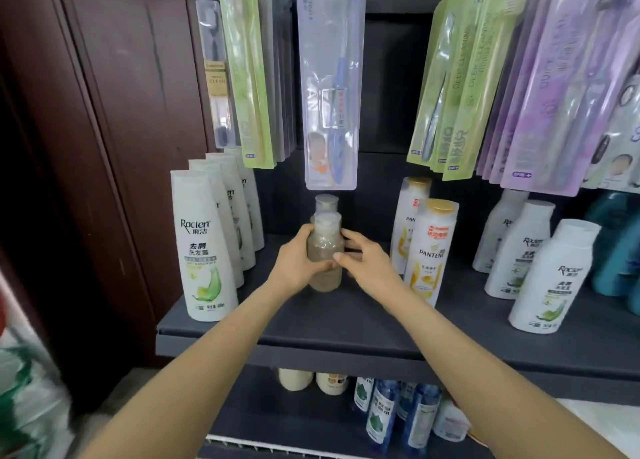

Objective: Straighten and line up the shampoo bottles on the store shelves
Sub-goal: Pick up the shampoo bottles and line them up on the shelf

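Note:
A clear bottle (325, 251) with pale liquid and a translucent cap stands upright mid-shelf on the dark shelf (346, 323). My left hand (294, 261) grips its left side, thumb across the front. My right hand (367, 261) holds its right side, thumb on the front and fingers behind. A second clear bottle (326, 203) stands directly behind it. White Raclen bottles (202, 251) run in a row at the left. Two Pantene bottles (431, 251) stand to the right, and more white Raclen bottles (550, 278) further right.
Toothbrush packs (330, 88) hang above the shelf, low over the clear bottles. Teal bottles (620, 251) sit at the far right. A lower shelf holds blue bottles (384, 413). A dark wooden cabinet (114, 147) stands at the left.

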The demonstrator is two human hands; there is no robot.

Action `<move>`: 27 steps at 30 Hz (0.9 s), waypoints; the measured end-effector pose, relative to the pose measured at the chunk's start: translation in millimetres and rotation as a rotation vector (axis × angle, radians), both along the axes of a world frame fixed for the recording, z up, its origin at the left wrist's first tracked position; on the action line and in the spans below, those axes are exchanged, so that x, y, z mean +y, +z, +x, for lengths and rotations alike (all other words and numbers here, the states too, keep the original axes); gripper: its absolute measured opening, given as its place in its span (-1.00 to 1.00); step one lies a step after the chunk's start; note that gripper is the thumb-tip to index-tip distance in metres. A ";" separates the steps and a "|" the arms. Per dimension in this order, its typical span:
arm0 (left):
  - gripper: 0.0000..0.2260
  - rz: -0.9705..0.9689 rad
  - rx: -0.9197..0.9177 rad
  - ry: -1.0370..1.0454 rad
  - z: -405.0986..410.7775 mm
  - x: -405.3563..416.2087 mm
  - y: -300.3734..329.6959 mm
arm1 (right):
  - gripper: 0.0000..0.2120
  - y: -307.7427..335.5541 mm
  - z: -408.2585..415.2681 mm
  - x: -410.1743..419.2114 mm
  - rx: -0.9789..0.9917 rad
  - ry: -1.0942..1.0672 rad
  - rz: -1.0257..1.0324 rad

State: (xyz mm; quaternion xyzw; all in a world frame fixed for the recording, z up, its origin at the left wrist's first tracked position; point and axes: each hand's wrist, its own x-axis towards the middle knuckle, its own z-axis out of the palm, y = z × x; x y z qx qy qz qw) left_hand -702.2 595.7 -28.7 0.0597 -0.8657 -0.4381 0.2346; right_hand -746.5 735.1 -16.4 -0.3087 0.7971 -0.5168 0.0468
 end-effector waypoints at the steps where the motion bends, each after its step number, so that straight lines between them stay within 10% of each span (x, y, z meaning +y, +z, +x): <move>1: -0.45 -0.008 0.022 0.015 0.2 1.3 0.0 | -0.49 1.5 -1.8 0.0 0.005 0.005 -0.003; 11: -0.33 -0.311 0.169 0.177 34.6 14.1 9.2 | -0.79 17.3 13.0 -6.0 -0.224 0.013 -0.363; 20: -0.47 -0.122 -0.075 -0.114 83.2 -20.6 15.1 | -0.83 5.4 30.4 4.1 -0.566 0.122 -0.714; 27: -0.44 -0.245 0.188 -0.005 93.5 -21.2 6.1 | -0.75 -1.8 39.7 7.2 -0.618 0.095 -0.677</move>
